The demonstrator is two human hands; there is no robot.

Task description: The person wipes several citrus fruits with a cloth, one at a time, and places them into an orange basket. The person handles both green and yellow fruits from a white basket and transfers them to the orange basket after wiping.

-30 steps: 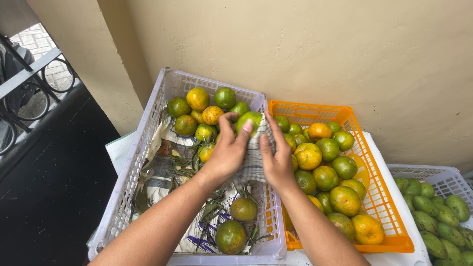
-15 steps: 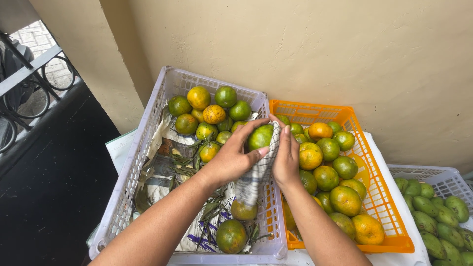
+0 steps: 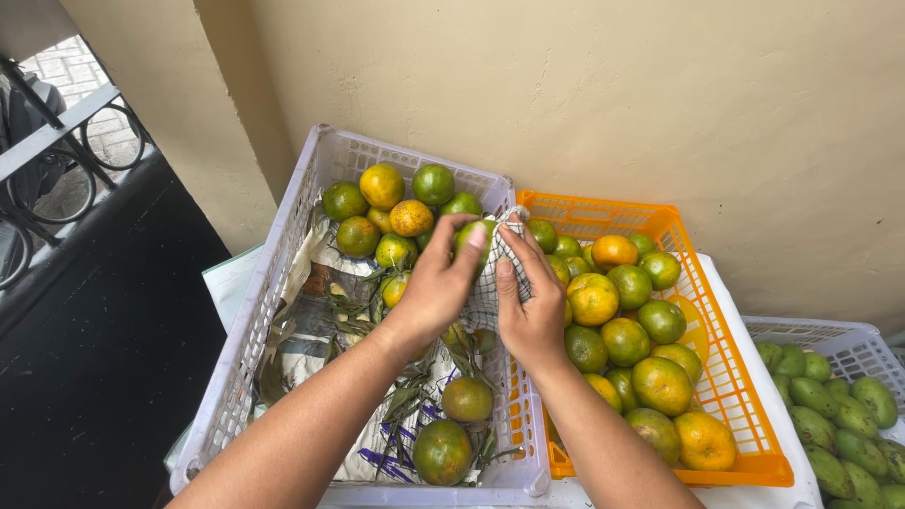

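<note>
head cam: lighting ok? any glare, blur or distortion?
Head view: soft, even daylight on the wall, no glare; only faint shadows under the left hand and right hand. Both hands, the cloth, the green fruit and both crates' fruit look sharp. The white crate bows slightly toward the frame edge, a wide-lens effect. Left side by the railing is darker.

You see pale lilac crate (image 3: 283,273), left of orange crate (image 3: 731,377). Fruit inside lilac crate (image 3: 382,186): green, yellow-orange mottled. White-and-dark checked cloth (image 3: 490,283) at its right wall. Green mangoes (image 3: 848,415) in white crate (image 3: 848,344), right of orange crate. Beige wall (image 3: 613,94) behind.
</note>
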